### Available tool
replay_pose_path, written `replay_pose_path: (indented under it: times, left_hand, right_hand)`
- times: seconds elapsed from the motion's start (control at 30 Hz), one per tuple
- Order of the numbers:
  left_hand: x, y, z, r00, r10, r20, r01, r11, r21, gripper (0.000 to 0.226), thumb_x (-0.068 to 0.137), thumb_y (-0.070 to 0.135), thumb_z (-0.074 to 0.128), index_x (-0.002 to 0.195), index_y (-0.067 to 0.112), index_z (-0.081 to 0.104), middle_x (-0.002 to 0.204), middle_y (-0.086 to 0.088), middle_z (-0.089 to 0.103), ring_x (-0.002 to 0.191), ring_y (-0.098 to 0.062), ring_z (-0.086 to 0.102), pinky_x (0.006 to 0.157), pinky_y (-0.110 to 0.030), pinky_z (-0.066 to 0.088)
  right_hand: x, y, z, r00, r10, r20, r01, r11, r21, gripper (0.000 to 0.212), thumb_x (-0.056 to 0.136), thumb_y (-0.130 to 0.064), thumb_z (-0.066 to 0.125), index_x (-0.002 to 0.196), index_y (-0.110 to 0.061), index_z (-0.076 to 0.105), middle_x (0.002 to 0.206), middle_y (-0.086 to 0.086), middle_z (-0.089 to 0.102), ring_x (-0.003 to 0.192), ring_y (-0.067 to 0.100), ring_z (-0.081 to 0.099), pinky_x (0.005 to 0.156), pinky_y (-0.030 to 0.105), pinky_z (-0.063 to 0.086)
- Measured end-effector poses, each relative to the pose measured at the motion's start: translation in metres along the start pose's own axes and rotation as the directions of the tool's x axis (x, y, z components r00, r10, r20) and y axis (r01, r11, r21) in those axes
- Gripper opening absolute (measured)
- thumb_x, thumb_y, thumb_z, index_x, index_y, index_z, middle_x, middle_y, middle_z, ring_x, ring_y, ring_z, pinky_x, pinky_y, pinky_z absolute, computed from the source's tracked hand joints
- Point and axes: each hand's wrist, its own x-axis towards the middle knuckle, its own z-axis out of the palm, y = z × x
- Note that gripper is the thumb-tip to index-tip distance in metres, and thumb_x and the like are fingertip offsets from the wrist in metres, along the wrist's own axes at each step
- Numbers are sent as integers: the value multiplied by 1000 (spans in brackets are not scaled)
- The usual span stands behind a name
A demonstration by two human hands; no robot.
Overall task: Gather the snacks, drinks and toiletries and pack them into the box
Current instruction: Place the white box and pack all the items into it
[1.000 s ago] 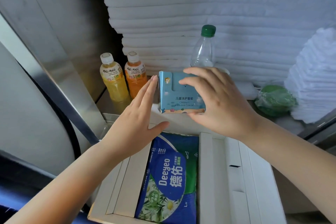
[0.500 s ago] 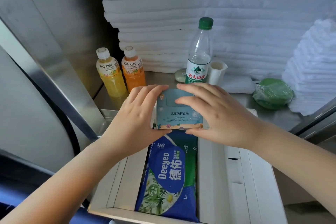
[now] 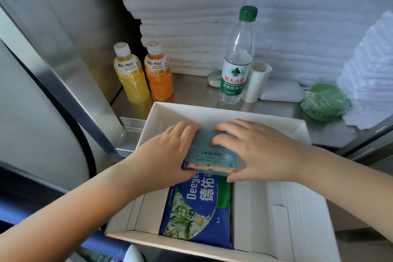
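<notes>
The little blue kit box [image 3: 214, 157] has come down. A moment ago it was held up in the air, in front of the bottles. Now it sits low inside the white box [image 3: 223, 110], at the 12 o'clock end. Its near edge lies on top of the blue wipes pack [image 3: 197, 208].

The left hand [image 3: 168, 151] has changed too. Before, it was flat and open beside the kit. Now its fingers [image 3: 187, 130] curl over the kit's 9 o'clock side. The right hand [image 3: 255, 151] holds the 3 o'clock side, with fingers [image 3: 229, 125] on top and the thumb at the near edge. Both hands are holding it, not letting go yet.

I think this means the kit is almost packed. The hands only need to press it flat and lift away.

Inside the white box I see two things: the wipes pack, lying long from 12 to 6 o'clock down the middle, and the kit. The spaces at 3 and 9 o'clock beside the wipes show only white card.

The drinks are not packed. The yellow juice bottle [image 3: 130, 78] and the orange juice bottle [image 3: 159, 76] stand side by side on the worktop [image 3: 191, 89], at 11 o'clock from the box. The water bottle [image 3: 235, 66] stands at 1 o'clock. A green wrapped bundle [image 3: 324, 102] lies at 2 o'clock.
</notes>
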Motion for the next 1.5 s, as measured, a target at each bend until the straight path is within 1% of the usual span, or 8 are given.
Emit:
replay_pose_path:
  times: [0.2, 0.53, 0.63, 0.7, 0.8, 0.9, 1.03, 1.5]
  left_hand:
    - [9, -4, 9, 990, 14, 138, -42, 978, 205, 59, 80, 57, 58, 120, 23, 30, 126, 7, 45, 111, -10, 47, 90, -22, 38]
    - [29, -10, 15, 941, -66, 333, -88, 899, 429, 68, 81, 53, 61, 125, 12, 29, 128, -4, 39, 111, -18, 45, 90, -31, 43]
    - [25, -11, 15, 936, -74, 343, -77, 911, 404, 68, 82, 56, 58, 127, 15, 28, 132, -3, 35, 114, -19, 42, 95, -34, 40]
    - [16, -11, 13, 924, -88, 372, -69, 919, 389, 75, 83, 61, 52, 135, 16, 22, 144, -7, 23, 122, -21, 37, 102, -36, 35]
    - [-5, -13, 14, 907, -33, 420, -113, 942, 317, 84, 90, 60, 38, 147, 21, -10, 154, -7, -22, 142, -22, 3, 115, -36, 6]
    - [-22, -11, 15, 852, 53, 520, -159, 974, 161, 72, 96, 56, 21, 135, 25, -31, 148, 0, -32, 132, -10, -30, 104, -27, -17]
    - [-21, -8, 16, 800, 24, 599, -128, 983, 132, 71, 95, 58, 17, 139, 22, -26, 149, 3, -30, 137, -8, -23, 104, -23, -14]
    - [-21, -4, 16, 720, -48, 693, -89, 983, 161, 81, 91, 65, 21, 138, 23, -29, 139, 9, -36, 132, -3, -27, 103, -21, -13]
  right_hand:
    - [22, -8, 18, 993, -10, 115, 20, 996, -86, 66, 73, -58, 67, 116, -16, 40, 119, 4, 41, 105, 21, 41, 82, 36, 44]
    - [45, -8, 30, 991, -5, 130, 25, 987, -156, 61, 75, -54, 65, 115, -15, 39, 115, 5, 41, 105, 22, 41, 84, 35, 41]
    - [38, -7, 32, 987, -4, 160, 35, 981, -191, 70, 79, -59, 59, 127, -13, 37, 138, 11, 34, 125, 27, 33, 102, 38, 31]
    - [28, -6, 31, 985, -8, 172, 46, 974, -220, 80, 82, -62, 53, 139, -9, 32, 157, 15, 9, 143, 28, 7, 116, 40, 7]
    - [4, -7, 27, 974, -22, 224, 43, 995, -88, 73, 91, -57, 41, 148, -16, 19, 159, 7, 1, 145, 22, 2, 117, 35, 4]
    - [-13, -3, 29, 952, -63, 298, 59, 998, 23, 62, 99, -46, 30, 151, -23, 5, 159, -2, -3, 145, 12, -1, 115, 26, 1]
    - [-13, 5, 35, 921, -103, 377, 113, 994, -4, 59, 102, -38, 22, 151, -22, -6, 158, -2, -14, 142, 9, -19, 108, 22, -16]
    - [-13, -4, 56, 895, -49, 443, 106, 989, -105, 63, 103, -26, 25, 145, -14, -19, 146, 6, -32, 142, 24, -22, 117, 36, -6]
